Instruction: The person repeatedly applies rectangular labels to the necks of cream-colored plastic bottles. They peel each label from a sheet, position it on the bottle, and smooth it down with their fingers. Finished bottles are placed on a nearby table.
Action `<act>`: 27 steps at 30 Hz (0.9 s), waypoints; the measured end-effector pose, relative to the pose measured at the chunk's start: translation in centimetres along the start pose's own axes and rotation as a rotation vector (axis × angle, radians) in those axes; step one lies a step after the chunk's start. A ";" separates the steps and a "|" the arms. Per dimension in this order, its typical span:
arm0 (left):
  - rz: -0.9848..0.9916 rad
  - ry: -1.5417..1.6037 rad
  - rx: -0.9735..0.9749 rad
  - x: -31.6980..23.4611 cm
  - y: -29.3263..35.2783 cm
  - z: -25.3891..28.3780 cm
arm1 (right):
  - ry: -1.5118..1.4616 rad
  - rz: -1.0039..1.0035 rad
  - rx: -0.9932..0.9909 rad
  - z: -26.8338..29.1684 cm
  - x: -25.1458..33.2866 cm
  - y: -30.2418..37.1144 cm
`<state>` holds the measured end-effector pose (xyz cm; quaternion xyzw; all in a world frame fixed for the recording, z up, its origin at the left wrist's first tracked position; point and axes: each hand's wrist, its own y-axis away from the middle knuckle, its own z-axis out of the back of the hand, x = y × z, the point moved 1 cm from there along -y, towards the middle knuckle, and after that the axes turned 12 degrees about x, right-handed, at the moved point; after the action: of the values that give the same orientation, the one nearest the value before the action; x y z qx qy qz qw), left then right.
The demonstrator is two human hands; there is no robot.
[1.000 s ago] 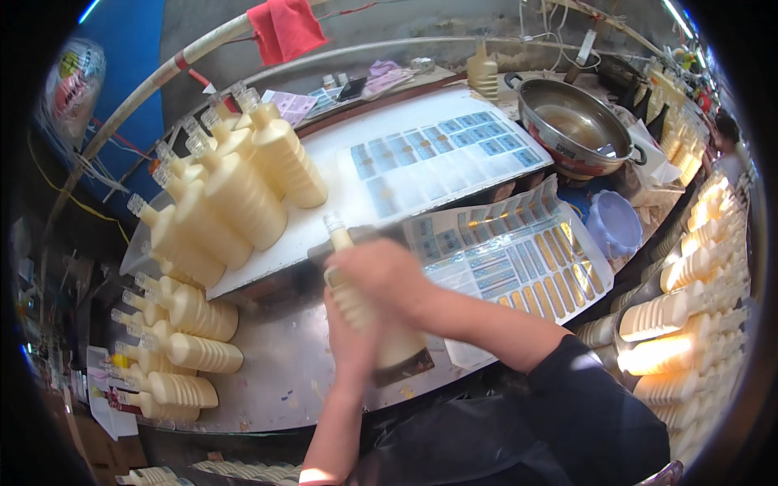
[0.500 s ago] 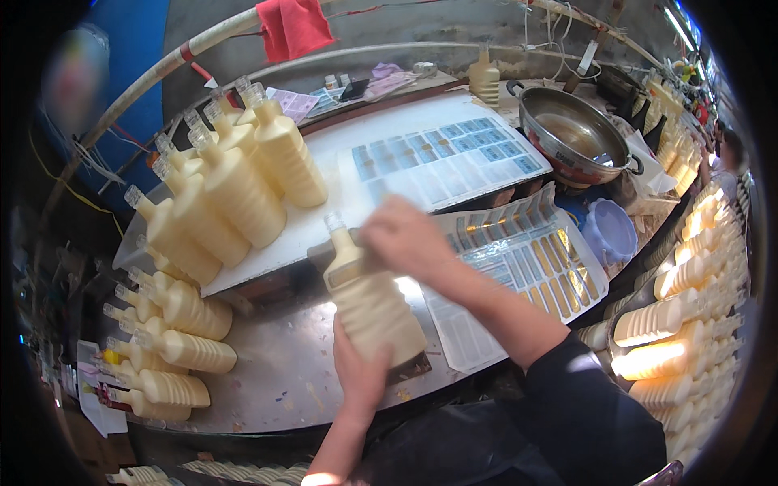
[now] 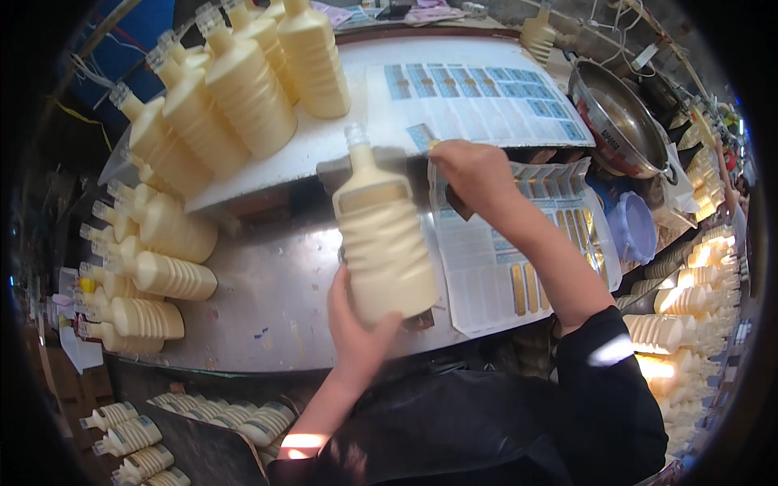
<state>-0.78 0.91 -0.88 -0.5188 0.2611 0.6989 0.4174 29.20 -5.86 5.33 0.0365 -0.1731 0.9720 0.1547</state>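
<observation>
A cream plastic bottle [image 3: 385, 251] with ridged sides and a clear threaded neck leans in front of me, a framed panel on its upper face. My left hand [image 3: 356, 332] is closed round its lower end. My right hand [image 3: 478, 178] is closed, with thumb and finger pinching at the corner of a small blue label [image 3: 421, 135] by the front edge of the white board [image 3: 300, 158]. Whether that label is wholly off the board I cannot tell. A dark flat piece [image 3: 459, 203] sticks out below the right palm. More blue labels [image 3: 466, 83] lie in rows on the board.
Several cream bottles [image 3: 251, 93] stand on the board's left, others [image 3: 166, 267] lie at the bench's left end. Label sheets with gold strips [image 3: 478, 279] lie right of the bottle. Beyond are a metal pan [image 3: 620, 113], a lilac tub [image 3: 634, 227] and stacked bottles [image 3: 660, 332].
My right hand has moved from beside the bottle's neck rightward to the board's front edge, at a blue label. The left hand still holds the bottle. The view has tilted downward.
</observation>
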 end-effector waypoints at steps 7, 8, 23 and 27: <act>0.027 0.041 0.155 0.0 0.4 1.3 | -0.382 0.414 0.212 6.0 9.5 6.2; 0.033 0.061 0.193 -0.3 0.4 1.4 | -0.306 0.564 0.224 5.7 10.1 7.1; -0.045 0.353 -0.084 0.0 -1.2 -0.7 | -0.069 0.628 0.240 3.8 7.1 10.4; -0.044 0.407 -0.110 -0.3 -1.1 -1.1 | -0.305 0.298 0.175 2.2 6.5 12.8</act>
<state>0.74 0.54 -0.86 -0.6768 0.2902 0.5835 0.3424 19.07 -16.20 3.99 0.1704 -0.1128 0.9786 -0.0224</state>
